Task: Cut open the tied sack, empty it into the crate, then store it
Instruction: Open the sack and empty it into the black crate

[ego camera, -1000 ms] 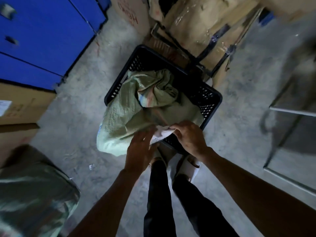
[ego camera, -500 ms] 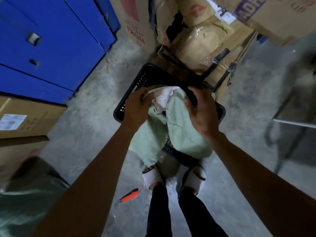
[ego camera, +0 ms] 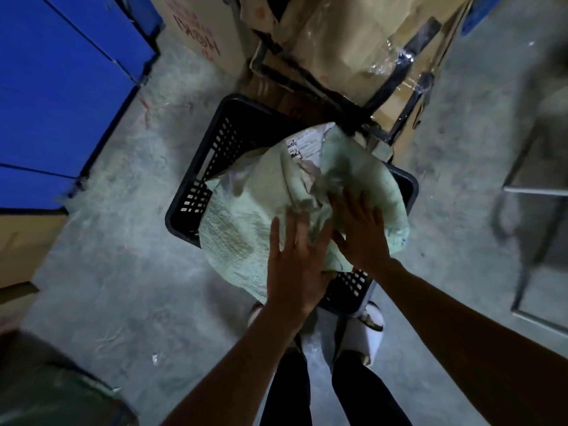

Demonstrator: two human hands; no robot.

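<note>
A pale green woven sack (ego camera: 246,229) lies crumpled over the black perforated plastic crate (ego camera: 212,155) on the concrete floor, spilling over its near rim. A white printed label (ego camera: 304,146) shows at the sack's far end. My left hand (ego camera: 295,265) rests flat on the near part of the sack, fingers spread. My right hand (ego camera: 362,232) presses flat on the sack beside it, fingers apart. Neither hand grips anything. The crate's contents are hidden under the sack.
Taped cardboard boxes (ego camera: 353,41) stand right behind the crate. Blue cabinets (ego camera: 61,87) line the left side. A metal frame (ego camera: 528,192) stands at the right. Another greenish sack (ego camera: 55,395) lies at bottom left. My feet in white slippers (ego camera: 372,324) are just in front of the crate.
Both hands held the sack lifted above the crate half a second ago. Now the sack lies spread over the crate and both hands have let go, lying flat on it.
</note>
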